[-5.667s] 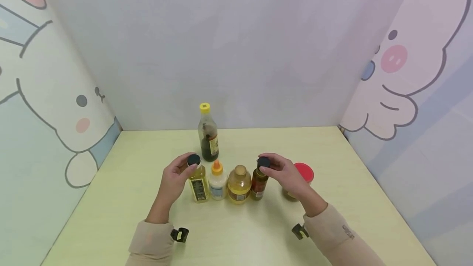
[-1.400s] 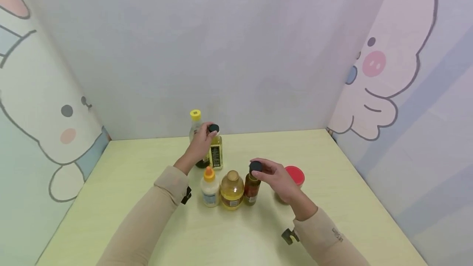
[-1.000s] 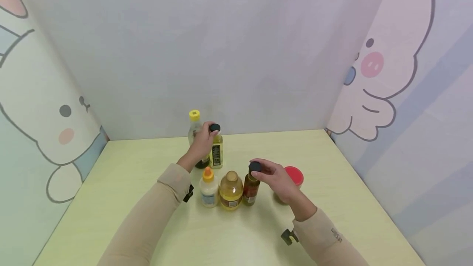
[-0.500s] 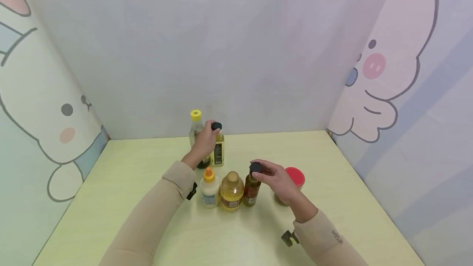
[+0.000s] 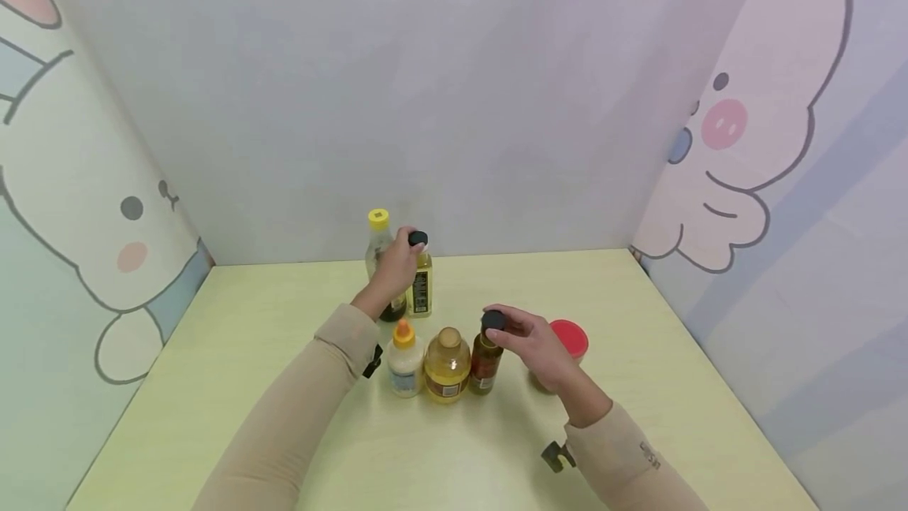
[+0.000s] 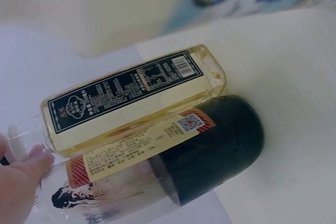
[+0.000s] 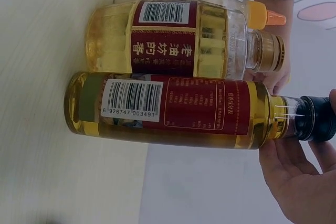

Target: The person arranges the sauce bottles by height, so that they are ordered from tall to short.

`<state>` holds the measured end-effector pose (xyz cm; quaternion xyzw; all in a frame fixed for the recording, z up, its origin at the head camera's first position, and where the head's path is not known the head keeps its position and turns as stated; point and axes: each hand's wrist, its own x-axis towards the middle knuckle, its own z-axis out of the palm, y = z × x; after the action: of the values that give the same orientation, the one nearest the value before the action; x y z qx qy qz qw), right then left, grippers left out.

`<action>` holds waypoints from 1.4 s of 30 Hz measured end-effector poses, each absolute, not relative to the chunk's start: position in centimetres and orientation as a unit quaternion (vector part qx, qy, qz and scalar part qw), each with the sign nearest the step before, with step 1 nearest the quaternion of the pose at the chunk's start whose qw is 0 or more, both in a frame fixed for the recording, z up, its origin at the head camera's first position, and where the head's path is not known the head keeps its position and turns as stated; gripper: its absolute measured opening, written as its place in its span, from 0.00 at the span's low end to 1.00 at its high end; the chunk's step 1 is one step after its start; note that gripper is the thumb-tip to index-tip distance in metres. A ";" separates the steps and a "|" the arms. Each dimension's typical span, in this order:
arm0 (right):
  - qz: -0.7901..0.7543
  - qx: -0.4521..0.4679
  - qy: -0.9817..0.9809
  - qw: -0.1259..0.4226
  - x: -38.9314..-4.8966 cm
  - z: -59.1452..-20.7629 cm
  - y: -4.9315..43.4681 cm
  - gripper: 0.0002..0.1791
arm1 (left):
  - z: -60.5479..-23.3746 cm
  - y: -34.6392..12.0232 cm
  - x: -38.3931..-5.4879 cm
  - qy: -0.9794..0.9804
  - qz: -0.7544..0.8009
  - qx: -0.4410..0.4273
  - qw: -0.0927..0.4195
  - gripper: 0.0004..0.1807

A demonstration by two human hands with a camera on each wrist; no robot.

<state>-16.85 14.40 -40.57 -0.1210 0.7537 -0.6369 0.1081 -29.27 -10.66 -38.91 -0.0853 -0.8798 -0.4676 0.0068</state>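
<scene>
My left hand (image 5: 397, 265) grips the neck and black cap of a square, pale-yellow oil bottle (image 5: 422, 292) at the back of the table. Right beside it stands a sauce bottle (image 5: 379, 243) with a yellow cap and dark liquid, partly hidden by that hand. Both bottles look upright, and in the left wrist view the square oil bottle (image 6: 126, 98) lies close along the sauce bottle (image 6: 215, 145). My right hand (image 5: 534, 347) pinches the black cap of a slim, red-labelled oil bottle (image 5: 485, 367), which stands upright at the right end of the front row.
Left of the slim bottle stand a round-bodied oil bottle (image 5: 448, 369) and a white squeeze bottle (image 5: 405, 373) with an orange tip. A red-lidded jar (image 5: 570, 337) sits behind my right wrist. A grey wall (image 5: 496, 140) closes off the table's back edge.
My left hand has carried the square oil bottle from the front row's left end back beside the sauce bottle, lately edging slightly farther back. My right hand has stayed on its cap.
</scene>
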 end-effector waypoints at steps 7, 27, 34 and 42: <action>-0.635 -0.112 0.758 0.105 -16.8 -40.6 14.3 0.25 | -38.8 -10.8 -29.3 -0.878 -0.471 -0.081 0.003 0.27; -0.631 -0.107 0.761 0.108 -16.9 -40.6 14.3 0.25 | -39.0 -11.6 -27.2 -0.851 -0.514 -0.105 0.000 0.44; -0.629 -0.108 0.761 0.111 -16.8 -40.6 14.3 0.26 | -39.4 -12.3 -25.2 -0.828 -0.540 -0.149 0.012 0.43; -0.630 -0.113 0.761 0.105 -16.9 -40.6 14.3 0.25 | -39.4 -13.0 -23.1 -0.799 -0.580 -0.159 0.012 0.42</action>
<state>-16.90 14.32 -40.60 -0.1133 0.7612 -0.6299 0.1048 -23.10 -12.99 -39.43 -0.1591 -0.7986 -0.5803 0.0116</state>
